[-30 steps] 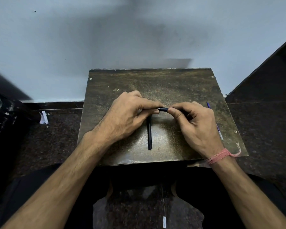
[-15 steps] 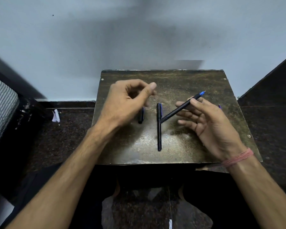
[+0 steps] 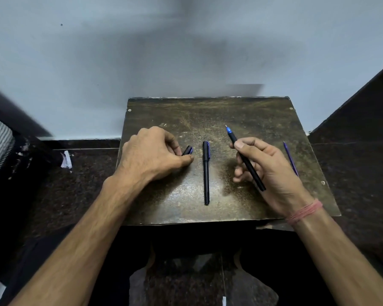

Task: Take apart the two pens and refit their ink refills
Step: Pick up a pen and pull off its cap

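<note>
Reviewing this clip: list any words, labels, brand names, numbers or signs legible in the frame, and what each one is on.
None can be read.
Capped pen on the board: no print visible on its black barrel.
Uncapped pen held by the right hand: no print visible.
Cap at the left hand: no marking visible.
Paper scrap on the floor: too small and blurred to tell.

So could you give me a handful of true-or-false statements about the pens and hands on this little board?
1. The right hand holds an uncapped pen, its blue tip pointing away from the person. True.
2. The capped pen lies on the board between the two hands. True.
3. The left hand is lifted high above the board. False: it is down at the board, fingers at the loose cap.
4. Nothing lies right of the right hand. False: a thin purple refill lies there.
</note>
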